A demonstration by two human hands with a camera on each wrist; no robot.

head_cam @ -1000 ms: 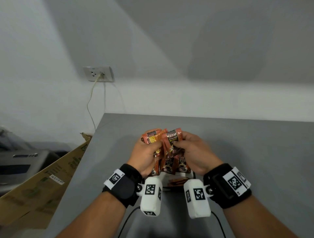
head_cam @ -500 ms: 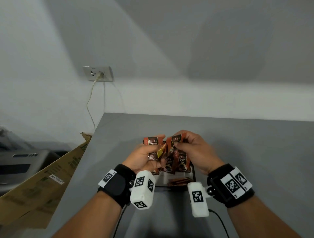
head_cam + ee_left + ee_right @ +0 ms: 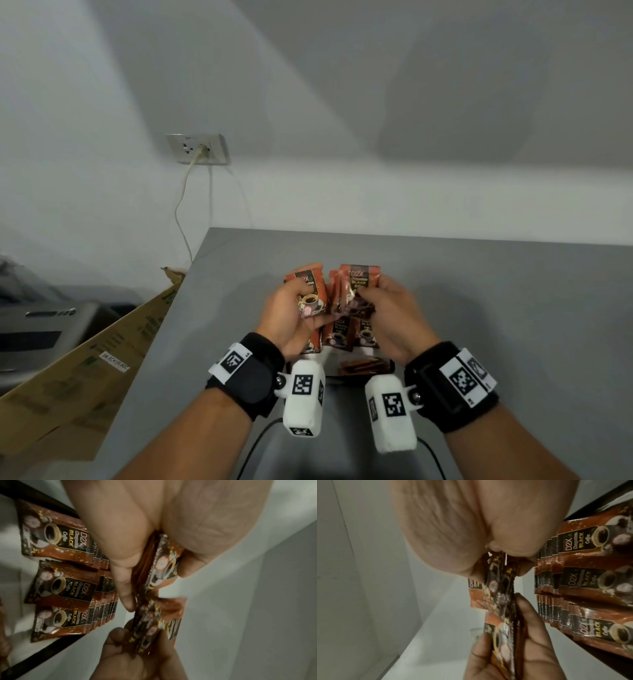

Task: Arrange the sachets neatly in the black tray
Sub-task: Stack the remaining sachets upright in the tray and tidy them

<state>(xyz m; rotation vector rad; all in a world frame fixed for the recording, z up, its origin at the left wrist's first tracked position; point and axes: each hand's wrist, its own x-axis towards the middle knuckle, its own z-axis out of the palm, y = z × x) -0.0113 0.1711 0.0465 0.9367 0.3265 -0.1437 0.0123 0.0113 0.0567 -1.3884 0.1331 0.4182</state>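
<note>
Left hand [image 3: 289,308] and right hand [image 3: 387,308], mid-frame, each grasp a sachet bundle [image 3: 310,291]; bundles now parted, ready for filing into black tray [image 3: 51,647].

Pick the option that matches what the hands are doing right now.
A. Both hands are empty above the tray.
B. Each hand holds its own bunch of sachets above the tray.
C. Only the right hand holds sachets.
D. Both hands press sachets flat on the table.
B: the left hand grips one bunch of sachets and the right hand grips another bunch, above the rows in the black tray.
</note>
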